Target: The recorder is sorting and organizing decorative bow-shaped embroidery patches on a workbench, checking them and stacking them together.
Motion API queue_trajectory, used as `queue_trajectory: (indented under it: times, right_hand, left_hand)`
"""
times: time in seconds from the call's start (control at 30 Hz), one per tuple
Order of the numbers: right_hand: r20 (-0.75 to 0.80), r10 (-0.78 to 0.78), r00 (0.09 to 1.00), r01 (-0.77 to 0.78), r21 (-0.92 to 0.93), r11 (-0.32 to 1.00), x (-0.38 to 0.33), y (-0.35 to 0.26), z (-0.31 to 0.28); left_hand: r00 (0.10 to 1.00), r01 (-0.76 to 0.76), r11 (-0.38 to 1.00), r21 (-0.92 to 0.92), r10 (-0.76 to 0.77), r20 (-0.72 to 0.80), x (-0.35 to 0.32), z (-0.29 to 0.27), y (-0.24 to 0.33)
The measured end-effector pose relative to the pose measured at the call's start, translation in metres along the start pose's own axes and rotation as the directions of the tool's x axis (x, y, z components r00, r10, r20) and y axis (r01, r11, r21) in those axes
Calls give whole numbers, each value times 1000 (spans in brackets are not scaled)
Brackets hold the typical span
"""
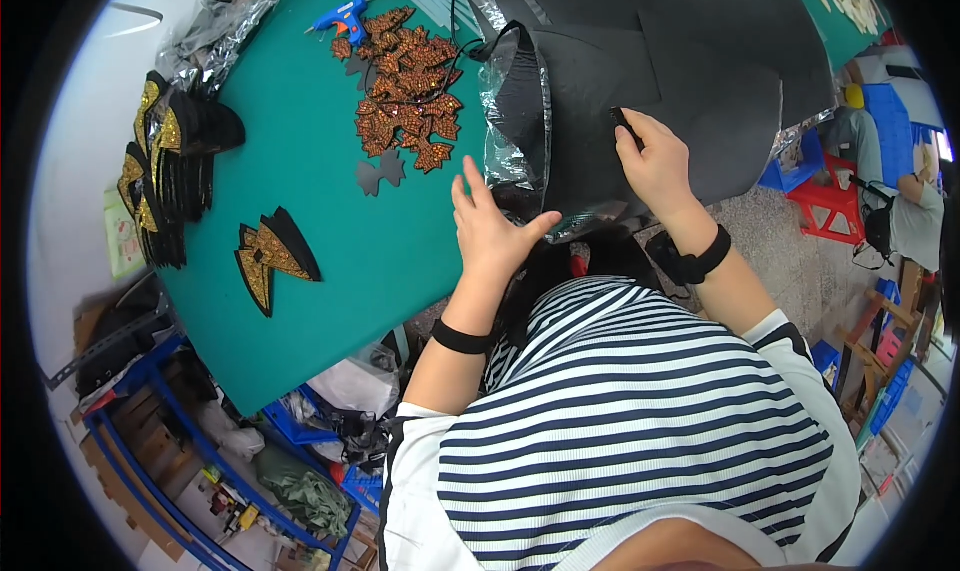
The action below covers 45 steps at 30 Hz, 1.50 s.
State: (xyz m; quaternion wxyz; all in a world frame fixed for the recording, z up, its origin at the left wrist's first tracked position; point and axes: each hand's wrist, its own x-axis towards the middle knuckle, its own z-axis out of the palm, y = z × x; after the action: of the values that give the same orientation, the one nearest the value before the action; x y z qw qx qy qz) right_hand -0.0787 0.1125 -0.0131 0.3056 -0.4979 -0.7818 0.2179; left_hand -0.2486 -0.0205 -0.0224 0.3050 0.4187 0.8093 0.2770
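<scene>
My left hand [490,221] has its fingers spread and holds nothing, over the table edge beside a clear plastic bag [515,111] with black material in it. To its right my right hand [655,161] is closed in a pinch above a black sheet [700,71]. A small black piece [618,118] shows at its fingertips; its kind is too small to make out. Left of the bag lies a pile of orange glittery bat-shaped pieces [410,91], with a plain dark grey bat-shaped piece [382,173] at its near side.
A blue glue gun [345,16] lies at the pile's far end on the green table [320,331]. Black-and-gold pointed pieces [275,256] lie at left, near a stack of similar ones [165,171]. Blue shelving [180,411] stands below; a red stool [830,201] is at right.
</scene>
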Motion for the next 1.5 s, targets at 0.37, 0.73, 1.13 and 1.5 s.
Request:
queue_trajectory:
  times: [0.37,0.73,1.13,1.5]
  right_hand:
    - [-47,-86,995,83,-60,995,-2,9,4]
    - [-41,-64,997,63,-22,998,-1,8,4]
    - [-8,66,998,-64,153,986,-3,18,3]
    - [-62,-183,981,188,83,979,-12,-47,-45]
  left_hand:
    - [903,-67,991,-112,12,-430,23,32,-41]
    - [923,-167,938,304,257,-287,4,42,-12]
    - [827,558,489,-671,-260,499,30,-6,-20]
    - [817,576,171,-799,-103,567,9,-48,26]
